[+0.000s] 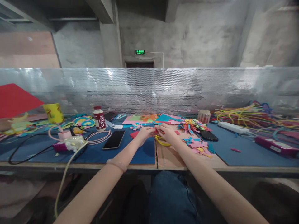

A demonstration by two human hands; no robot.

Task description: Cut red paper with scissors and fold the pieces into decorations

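Note:
My left hand (145, 134) and my right hand (167, 133) meet over the table, fingertips pinched together. Between them is a small red paper piece (156, 132), mostly covered by the fingers. A red paper sheet (134, 134) lies beside my left hand. Below my right hand, a yellow looped strand (161, 142) rests on the tabletop. Just beyond the hands are sheets of coloured paper (168, 118) and a small blue paper flower (135, 126). To the right sit multicoloured paper flowers (189, 126) and a pile of cut paper strips (198, 145).
A dark phone (114, 139), a Costa bottle (99, 119) and a coiled pink cable (99, 137) lie left. Another phone (209, 135), a white power strip (232, 128) and bundled coloured strands (243, 115) are right. A perforated metal screen (187, 90) borders the back.

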